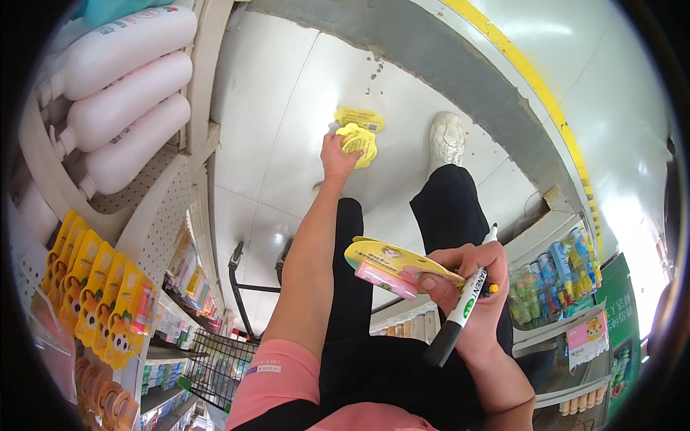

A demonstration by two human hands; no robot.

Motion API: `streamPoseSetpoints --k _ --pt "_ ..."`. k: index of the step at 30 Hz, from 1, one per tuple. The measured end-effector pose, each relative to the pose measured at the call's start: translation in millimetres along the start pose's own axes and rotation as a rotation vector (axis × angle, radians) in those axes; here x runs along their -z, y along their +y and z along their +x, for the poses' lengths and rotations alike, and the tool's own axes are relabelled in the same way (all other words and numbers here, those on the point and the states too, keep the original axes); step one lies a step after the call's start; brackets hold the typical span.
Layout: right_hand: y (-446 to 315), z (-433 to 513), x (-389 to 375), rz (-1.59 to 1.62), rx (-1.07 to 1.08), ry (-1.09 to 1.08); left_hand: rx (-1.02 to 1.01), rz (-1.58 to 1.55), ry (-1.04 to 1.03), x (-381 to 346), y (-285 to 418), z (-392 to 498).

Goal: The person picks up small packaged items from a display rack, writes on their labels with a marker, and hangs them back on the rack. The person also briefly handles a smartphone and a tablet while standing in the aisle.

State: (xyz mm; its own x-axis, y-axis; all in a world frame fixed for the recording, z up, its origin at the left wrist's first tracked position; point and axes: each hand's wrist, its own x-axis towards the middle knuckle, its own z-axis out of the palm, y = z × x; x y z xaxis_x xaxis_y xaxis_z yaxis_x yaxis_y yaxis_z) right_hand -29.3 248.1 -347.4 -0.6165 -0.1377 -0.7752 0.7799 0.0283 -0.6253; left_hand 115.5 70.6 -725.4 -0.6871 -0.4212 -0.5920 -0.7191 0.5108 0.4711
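Note:
My left hand point(338, 157) reaches down towards the white tile floor and grips the near edge of a yellow scalloped card point(358, 144), thumb on top. Just beyond it, a second yellow card point(360, 118) lies flat, bearing print and a barcode. Closer to my body, my right hand point(471, 285) holds a yellow hang card point(401, 258) with a pink tube point(385, 280) on its underside. The same hand also has a white permanent marker point(468, 301), its thick black end pointing down towards me. A small yellow-tipped item point(492, 288) pokes out beside the fingers.
Left, large white pump bottles point(126, 70) lie on a shelf above a row of yellow carded goods point(102, 301). A black wire basket cart point(215, 358) stands low left. Right, a shelf holds bottles and packs point(555, 275). My white shoe point(447, 139) rests on the floor.

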Motion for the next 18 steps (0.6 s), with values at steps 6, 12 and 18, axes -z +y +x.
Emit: streamPoseSetpoints --k 6,12,18 --pt "0.0 3.0 2.9 -0.036 -0.002 -0.025 -0.002 -0.392 -0.178 51.6 28.5 -10.1" --pt "-4.4 5.5 -2.3 0.045 -0.028 -0.013 -0.082 -0.195 -0.134 55.6 65.4 41.5" --pt "-5.8 10.1 -1.1 0.007 -0.011 -0.008 0.164 0.195 -0.191 35.8 73.0 55.6"
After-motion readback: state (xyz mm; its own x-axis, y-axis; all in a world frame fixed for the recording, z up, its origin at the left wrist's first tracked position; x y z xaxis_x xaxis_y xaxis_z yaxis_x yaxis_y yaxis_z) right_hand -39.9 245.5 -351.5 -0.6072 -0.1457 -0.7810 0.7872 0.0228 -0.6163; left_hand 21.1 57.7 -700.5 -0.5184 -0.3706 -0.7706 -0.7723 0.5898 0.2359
